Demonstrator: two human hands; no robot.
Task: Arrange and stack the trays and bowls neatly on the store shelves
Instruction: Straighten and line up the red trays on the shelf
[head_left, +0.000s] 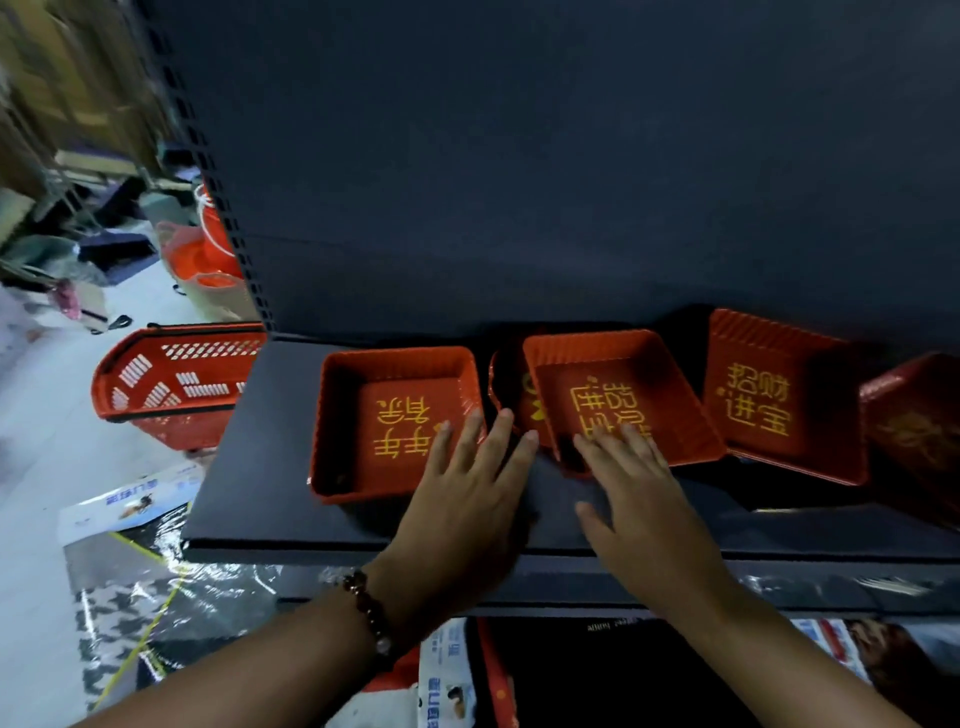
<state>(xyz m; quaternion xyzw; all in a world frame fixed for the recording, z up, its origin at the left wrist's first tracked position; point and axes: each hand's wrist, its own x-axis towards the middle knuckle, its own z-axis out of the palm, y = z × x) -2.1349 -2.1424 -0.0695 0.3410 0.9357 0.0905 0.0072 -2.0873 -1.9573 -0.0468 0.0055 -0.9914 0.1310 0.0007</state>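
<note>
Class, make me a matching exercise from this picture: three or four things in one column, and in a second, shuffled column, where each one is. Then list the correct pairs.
Things
1. leftmost red tray
2. red shopping basket
3. left hand
4. tilted red tray

Places
A. on the floor, left of the shelf
B. under the right hand fingers, propped on another red piece
C. flat near the shelf's left end
D. over the leftmost tray's near right corner

Pairs: 1-C, 2-A, 3-D, 4-B

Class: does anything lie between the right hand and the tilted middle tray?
Nothing visible does. The right hand already has straight fingers on the near rim of the tilted middle tray, with no object between.
</note>
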